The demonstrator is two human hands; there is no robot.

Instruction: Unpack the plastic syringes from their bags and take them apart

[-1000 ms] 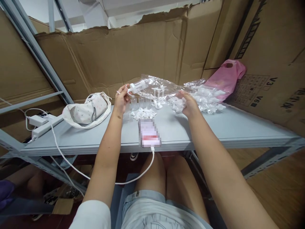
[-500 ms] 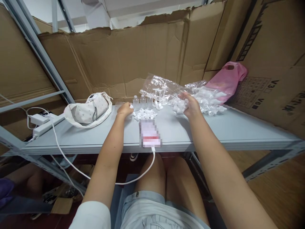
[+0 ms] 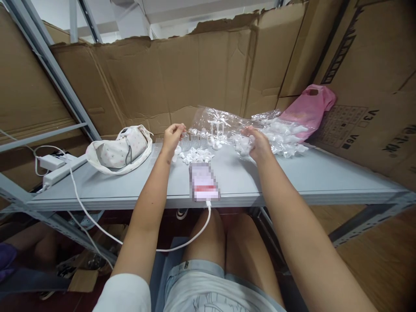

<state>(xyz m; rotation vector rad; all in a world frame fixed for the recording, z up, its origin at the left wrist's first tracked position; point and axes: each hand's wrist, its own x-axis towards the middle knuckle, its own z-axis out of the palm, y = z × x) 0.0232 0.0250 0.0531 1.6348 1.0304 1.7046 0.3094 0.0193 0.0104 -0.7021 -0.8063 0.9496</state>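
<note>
My left hand [image 3: 174, 138] is raised beside the small clear bottles [image 3: 194, 139], its fingertips pinched at the left edge of a clear plastic bag [image 3: 224, 119]. My right hand [image 3: 258, 142] is closed on the other side of this bag, by the white pieces gathered in it. The bag stretches between both hands and partly covers the bottles. A heap of small white plastic parts [image 3: 196, 156] lies in front of the bottles. Just right of them, a few white parts [image 3: 216, 142] stand on the table. More white pieces rest near my left wrist, partly hidden.
A phone [image 3: 204, 181] with a white charging cable [image 3: 195, 239] lies at the front edge of the grey table [image 3: 107, 186]. To the left are a white cloth bag [image 3: 121, 151] and a power strip [image 3: 65, 170]. A pink plastic bag [image 3: 308, 108] leans against a cardboard box [image 3: 367, 104].
My left hand has risen from beside the white parts to the bag's left edge. That edge has come lower, over the bottles. My right hand has barely moved.
</note>
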